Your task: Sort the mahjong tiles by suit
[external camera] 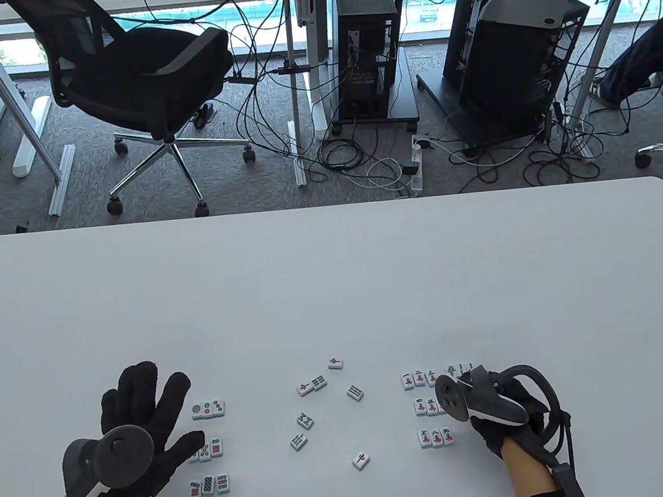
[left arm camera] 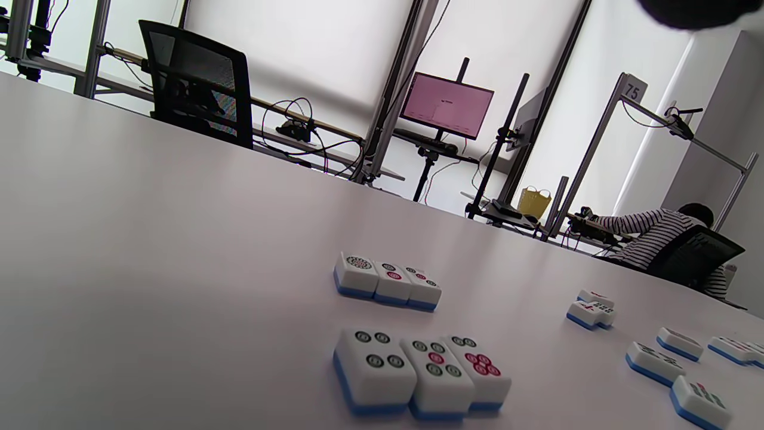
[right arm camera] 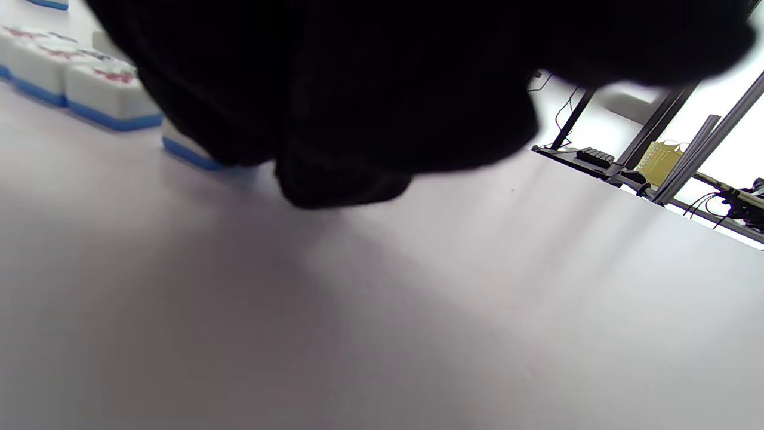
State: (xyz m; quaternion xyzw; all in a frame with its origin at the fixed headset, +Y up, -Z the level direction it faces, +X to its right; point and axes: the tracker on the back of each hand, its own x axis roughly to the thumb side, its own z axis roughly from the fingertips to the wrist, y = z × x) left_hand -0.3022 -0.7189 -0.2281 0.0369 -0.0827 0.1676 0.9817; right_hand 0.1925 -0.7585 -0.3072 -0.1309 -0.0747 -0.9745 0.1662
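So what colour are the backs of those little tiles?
Blue under a white face, clearest in the left wrist view on the nearest row of circle tiles.

White blue-backed tiles [left arm camera: 388,286], black-gloved hands [external camera: 142,422], pale grey table [external camera: 334,272]

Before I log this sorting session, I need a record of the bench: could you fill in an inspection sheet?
Surface: white table, bare beyond the tiles.
Job's things: circle tiles in three rows at left; character tiles in rows at right; loose tiles scattered in the middle.
Clutter: nothing seen.
Hands: left hand spread flat beside the circle tiles; right hand over the character rows, grip hidden.
Cables: tangle on the floor.
Surroundings: office chair, computer towers.
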